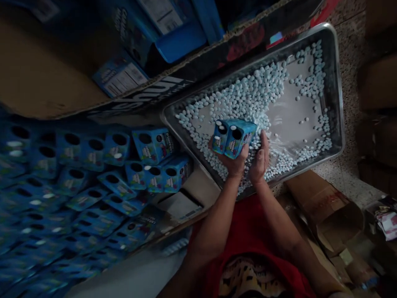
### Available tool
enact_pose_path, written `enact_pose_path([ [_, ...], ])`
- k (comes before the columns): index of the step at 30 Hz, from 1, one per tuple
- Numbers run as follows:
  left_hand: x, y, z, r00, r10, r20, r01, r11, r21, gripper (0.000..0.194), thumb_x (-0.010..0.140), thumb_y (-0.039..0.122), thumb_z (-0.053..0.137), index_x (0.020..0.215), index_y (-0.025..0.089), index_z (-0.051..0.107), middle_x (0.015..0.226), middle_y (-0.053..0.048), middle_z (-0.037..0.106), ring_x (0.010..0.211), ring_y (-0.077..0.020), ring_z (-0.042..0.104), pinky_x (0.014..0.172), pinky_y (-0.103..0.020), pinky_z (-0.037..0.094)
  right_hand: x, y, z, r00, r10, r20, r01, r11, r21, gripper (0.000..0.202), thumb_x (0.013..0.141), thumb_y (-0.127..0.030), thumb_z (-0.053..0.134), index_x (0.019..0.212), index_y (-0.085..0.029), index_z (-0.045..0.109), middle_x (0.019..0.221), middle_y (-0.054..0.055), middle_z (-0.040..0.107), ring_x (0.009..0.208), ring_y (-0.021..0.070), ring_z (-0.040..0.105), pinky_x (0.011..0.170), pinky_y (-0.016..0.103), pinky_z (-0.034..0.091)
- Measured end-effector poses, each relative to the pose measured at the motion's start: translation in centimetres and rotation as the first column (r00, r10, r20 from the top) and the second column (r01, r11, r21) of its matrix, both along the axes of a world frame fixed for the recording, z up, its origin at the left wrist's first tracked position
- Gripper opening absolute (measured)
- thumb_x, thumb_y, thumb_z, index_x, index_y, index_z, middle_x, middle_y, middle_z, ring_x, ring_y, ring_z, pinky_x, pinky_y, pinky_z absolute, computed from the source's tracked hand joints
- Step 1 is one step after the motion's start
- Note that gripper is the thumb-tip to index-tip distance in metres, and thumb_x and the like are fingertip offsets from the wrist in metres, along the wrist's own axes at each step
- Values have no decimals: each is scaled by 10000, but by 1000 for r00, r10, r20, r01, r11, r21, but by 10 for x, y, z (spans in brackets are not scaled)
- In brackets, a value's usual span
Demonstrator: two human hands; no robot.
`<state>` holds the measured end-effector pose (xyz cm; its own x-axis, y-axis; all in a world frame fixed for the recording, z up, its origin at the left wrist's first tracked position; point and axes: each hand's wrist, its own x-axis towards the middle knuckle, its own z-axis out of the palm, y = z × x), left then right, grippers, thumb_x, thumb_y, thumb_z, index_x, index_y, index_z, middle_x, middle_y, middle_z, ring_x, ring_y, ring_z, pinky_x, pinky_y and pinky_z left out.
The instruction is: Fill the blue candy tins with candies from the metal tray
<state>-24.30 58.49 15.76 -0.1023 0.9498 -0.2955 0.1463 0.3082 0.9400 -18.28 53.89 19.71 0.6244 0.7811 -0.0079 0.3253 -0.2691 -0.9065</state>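
Note:
Two small blue candy boxes [235, 138] are held side by side in my left hand [234, 163], over a metal tray [340, 120]. Each box shows a dark round hole, and a few pale candies lie on their faces. My right hand [260, 159] is just right of the boxes, palm turned inward with its fingers stretched out among the candies. Pale blue and white candies [248, 91] are heaped along the far and near sides of the tray. What my right palm touches is partly hidden.
Many blue boxes with round holes [87, 198] fill the left side, some with loose candies on them. A large cardboard carton [46, 78] holding blue packages stands beyond the tray. An opened brown box [325, 211] lies at the lower right, on the speckled floor [350, 165].

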Motion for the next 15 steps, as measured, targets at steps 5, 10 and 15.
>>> enact_pose_path([
  [5,23,-5,29,972,140,190,-125,988,-89,850,833,551,850,1539,312,442,1465,-104,671,1254,-267,744,1138,-460,608,5,15,-4,865,-336,-372,342,938,-53,460,1042,-486,503,1340,-263,773,1490,73,758,1484,249,644,1328,514,479],
  [10,-15,21,62,999,-46,-13,48,952,303,894,737,409,945,1475,277,459,1385,-97,691,1292,-295,728,1180,-480,591,34,43,9,339,-438,-833,564,803,-193,162,956,-379,620,902,-261,717,912,-18,791,891,149,770,847,306,684],
  [15,-78,57,77,908,-304,-288,399,837,374,842,708,399,970,1431,246,567,1379,-101,757,1277,-331,762,1116,-461,633,54,47,62,138,-215,-967,473,872,-126,248,911,-378,759,790,-245,588,695,-57,619,597,92,589,488,194,471],
])
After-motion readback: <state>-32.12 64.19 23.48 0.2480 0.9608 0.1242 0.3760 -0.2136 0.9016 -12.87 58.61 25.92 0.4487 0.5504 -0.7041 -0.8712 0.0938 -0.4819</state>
